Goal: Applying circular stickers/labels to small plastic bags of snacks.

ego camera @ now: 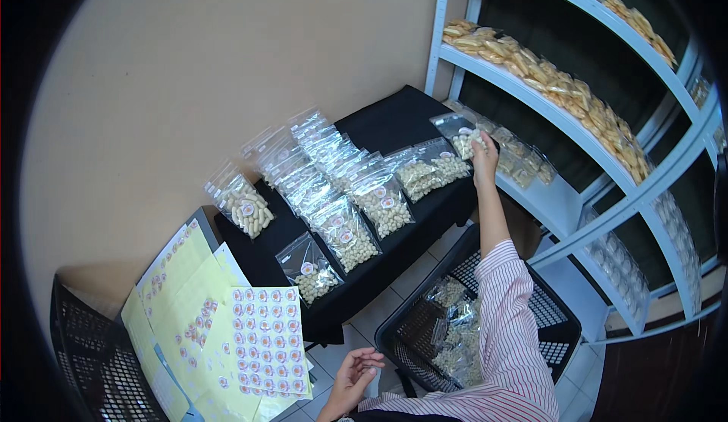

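My right hand reaches to the far right end of a black-covered table. Its fingers grip a clear plastic bag of small pale round pieces, which bears a round sticker. Two similar bags lie just left of that hand. My left hand is low in front of me, fingers loosely curled and apart, with nothing plainly held. Overlapping rows of stickered bags cover the table's middle. One bag lies apart at the front edge, and another with longer pieces lies at the left.
Sticker sheets and yellow backing sheets lie on a surface at the left. A black plastic basket with filled bags stands under my right arm. Another basket is at far left. Metal shelves with packed bags rise at the right.
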Action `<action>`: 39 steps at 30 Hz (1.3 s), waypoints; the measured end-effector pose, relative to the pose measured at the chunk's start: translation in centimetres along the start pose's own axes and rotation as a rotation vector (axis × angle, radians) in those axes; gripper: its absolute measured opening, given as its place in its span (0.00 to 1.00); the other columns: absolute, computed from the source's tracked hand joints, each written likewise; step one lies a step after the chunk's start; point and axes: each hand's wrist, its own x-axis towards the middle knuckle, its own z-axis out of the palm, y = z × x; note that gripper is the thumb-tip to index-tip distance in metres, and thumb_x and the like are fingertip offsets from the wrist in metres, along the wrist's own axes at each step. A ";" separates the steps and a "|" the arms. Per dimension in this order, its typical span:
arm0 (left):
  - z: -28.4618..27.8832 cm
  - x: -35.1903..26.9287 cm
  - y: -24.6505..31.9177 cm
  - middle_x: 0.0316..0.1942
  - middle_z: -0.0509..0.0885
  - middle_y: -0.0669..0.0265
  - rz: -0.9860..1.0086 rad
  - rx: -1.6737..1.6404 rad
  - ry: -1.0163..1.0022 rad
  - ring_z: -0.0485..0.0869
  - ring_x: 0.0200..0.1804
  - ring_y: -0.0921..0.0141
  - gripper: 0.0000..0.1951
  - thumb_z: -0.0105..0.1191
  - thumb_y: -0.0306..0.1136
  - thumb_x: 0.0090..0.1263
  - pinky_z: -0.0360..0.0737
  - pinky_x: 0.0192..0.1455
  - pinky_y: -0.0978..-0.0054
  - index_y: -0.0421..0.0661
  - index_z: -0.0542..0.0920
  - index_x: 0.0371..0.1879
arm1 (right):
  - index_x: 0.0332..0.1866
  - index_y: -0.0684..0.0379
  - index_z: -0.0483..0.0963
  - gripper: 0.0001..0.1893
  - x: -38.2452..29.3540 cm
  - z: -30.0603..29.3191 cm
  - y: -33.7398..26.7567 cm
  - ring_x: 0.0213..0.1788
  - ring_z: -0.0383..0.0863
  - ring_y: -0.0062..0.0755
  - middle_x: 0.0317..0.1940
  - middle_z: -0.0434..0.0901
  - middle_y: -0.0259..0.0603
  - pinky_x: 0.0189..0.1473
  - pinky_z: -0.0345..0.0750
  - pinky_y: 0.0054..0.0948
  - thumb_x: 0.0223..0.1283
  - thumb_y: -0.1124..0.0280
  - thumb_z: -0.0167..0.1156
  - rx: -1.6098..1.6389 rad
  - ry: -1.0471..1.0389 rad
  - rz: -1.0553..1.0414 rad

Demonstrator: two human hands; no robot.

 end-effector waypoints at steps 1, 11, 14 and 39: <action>0.2 0.1 0.0 0.45 0.72 0.59 -0.039 -0.005 0.041 0.73 0.45 0.72 0.17 0.44 0.20 0.60 0.69 0.48 0.77 0.40 0.62 0.50 | 0.52 0.63 0.67 0.21 0.3 0.9 1.0 0.43 0.73 0.27 0.43 0.73 0.43 0.45 0.71 0.22 0.50 0.74 0.55 -0.188 0.004 -0.012; 0.8 1.9 -0.6 0.46 0.71 0.60 -0.028 -0.027 0.103 0.72 0.46 0.73 0.18 0.44 0.20 0.60 0.67 0.50 0.80 0.39 0.62 0.50 | 0.57 0.40 0.63 0.33 -1.7 1.8 2.3 0.65 0.35 0.52 0.63 0.47 0.53 0.57 0.43 0.55 0.42 0.40 0.53 -1.007 -0.330 0.253; 1.0 2.4 -0.8 0.44 0.71 0.60 -0.017 0.063 0.105 0.73 0.45 0.72 0.17 0.42 0.21 0.61 0.69 0.48 0.77 0.39 0.62 0.50 | 0.60 0.40 0.58 0.38 -2.4 1.5 1.5 0.65 0.27 0.56 0.64 0.35 0.56 0.58 0.36 0.58 0.41 0.37 0.53 -0.856 -0.281 0.283; 1.9 4.1 -5.0 0.46 0.72 0.59 -0.227 0.104 0.041 0.72 0.46 0.74 0.17 0.45 0.21 0.61 0.67 0.48 0.80 0.38 0.63 0.51 | 0.41 0.66 0.72 0.29 -32.9 -20.9 28.4 0.27 0.74 0.36 0.32 0.76 0.46 0.31 0.71 0.30 0.39 0.51 0.61 -0.734 -0.024 1.017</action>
